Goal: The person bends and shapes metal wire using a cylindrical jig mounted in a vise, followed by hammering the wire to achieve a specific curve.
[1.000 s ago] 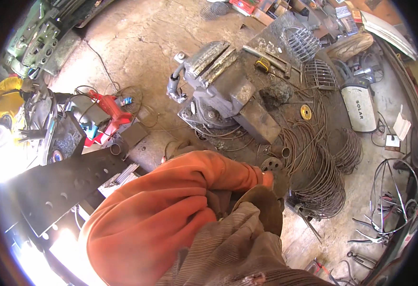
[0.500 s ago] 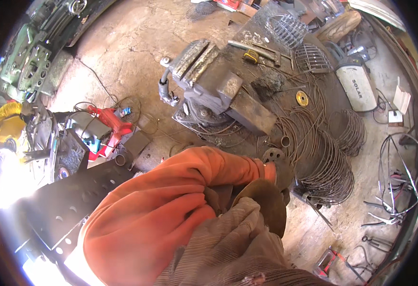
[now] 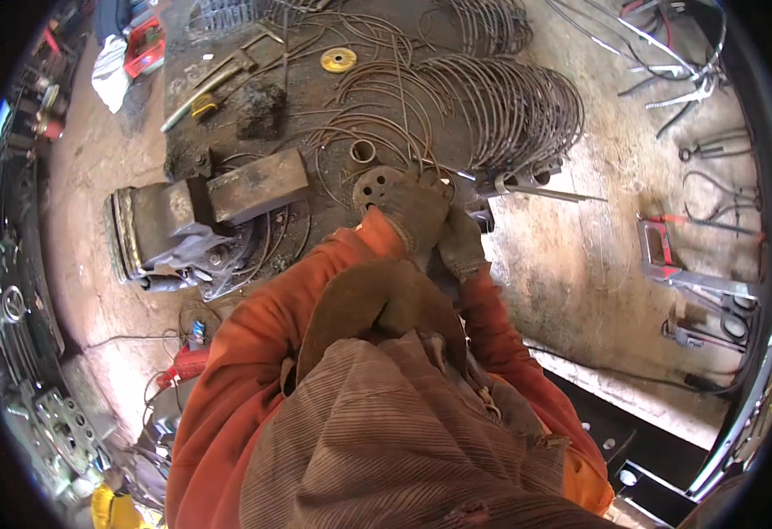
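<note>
Hand L [image 3: 418,210], gloved, at holed disc [image 3: 374,186], nr pipe ring [image 3: 362,161]; hand R [image 3: 463,242] adj. to hand L; grip, both: can't tell

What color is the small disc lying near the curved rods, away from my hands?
Mostly yellow; the disc shows in the head view.

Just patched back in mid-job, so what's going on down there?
A person in orange sleeves has both gloved hands close together over the cluttered work surface. The left hand is at the right side of a holed metal disc, partly covering it; the right hand is just beside the left. Whether either grip holds something is hidden. A short pipe piece stands just beyond the disc, bent rods lie farther right, and a vise sits to the left.
</note>
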`<action>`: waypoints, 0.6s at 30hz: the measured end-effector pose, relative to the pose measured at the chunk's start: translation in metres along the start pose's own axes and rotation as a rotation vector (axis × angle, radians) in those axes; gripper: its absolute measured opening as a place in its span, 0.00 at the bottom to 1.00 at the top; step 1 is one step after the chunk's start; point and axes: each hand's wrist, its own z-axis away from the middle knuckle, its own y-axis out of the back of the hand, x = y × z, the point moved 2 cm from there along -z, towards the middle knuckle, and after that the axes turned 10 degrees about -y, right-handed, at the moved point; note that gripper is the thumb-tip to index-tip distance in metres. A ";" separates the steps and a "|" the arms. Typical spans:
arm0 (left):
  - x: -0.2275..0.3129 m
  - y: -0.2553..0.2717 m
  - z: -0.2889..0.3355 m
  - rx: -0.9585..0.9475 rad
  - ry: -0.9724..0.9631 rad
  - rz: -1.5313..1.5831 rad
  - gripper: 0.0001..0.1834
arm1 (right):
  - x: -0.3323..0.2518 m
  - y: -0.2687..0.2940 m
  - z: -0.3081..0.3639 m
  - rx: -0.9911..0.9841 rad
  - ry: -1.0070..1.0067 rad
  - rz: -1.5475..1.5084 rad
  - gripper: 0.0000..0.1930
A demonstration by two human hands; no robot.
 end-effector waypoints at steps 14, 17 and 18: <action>-0.007 -0.011 -0.003 0.106 -0.053 0.051 0.19 | 0.009 -0.020 -0.004 0.023 -0.029 0.055 0.17; -0.009 -0.020 -0.008 0.133 -0.030 0.121 0.20 | 0.021 -0.026 -0.006 0.042 0.078 0.034 0.19; -0.008 -0.025 -0.010 0.171 -0.057 0.134 0.21 | 0.030 -0.029 -0.006 0.101 0.138 -0.041 0.21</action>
